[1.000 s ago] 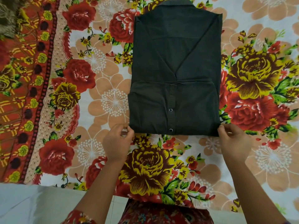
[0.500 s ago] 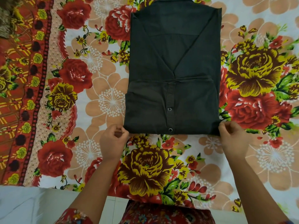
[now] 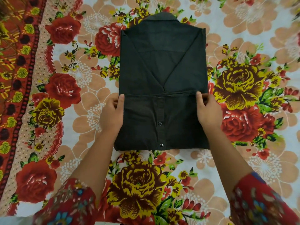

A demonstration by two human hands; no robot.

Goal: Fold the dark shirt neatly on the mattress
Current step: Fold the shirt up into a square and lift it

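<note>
The dark shirt (image 3: 162, 75) lies flat on the flowered mattress sheet (image 3: 243, 38), folded into a tall rectangle with its collar at the far end. Its bottom part is turned up over the body, button placket and two snaps showing. My left hand (image 3: 112, 113) grips the left side of that turned-up flap near its upper edge, thumb on top. At the right side my right hand (image 3: 207, 111) pinches the same flap edge. Both hands' fingers go under the cloth and are partly hidden.
The sheet has a red patterned border strip (image 3: 17, 95) along the left. The mattress's near edge runs along the bottom of the view, by my red patterned sleeves (image 3: 263, 203). A dark brownish cloth (image 3: 3, 12) shows at the far left corner.
Both hands moved from the shirt's near bottom corners up along its sides to the upper edge of the turned-up flap. The shirt itself has stayed in place.
</note>
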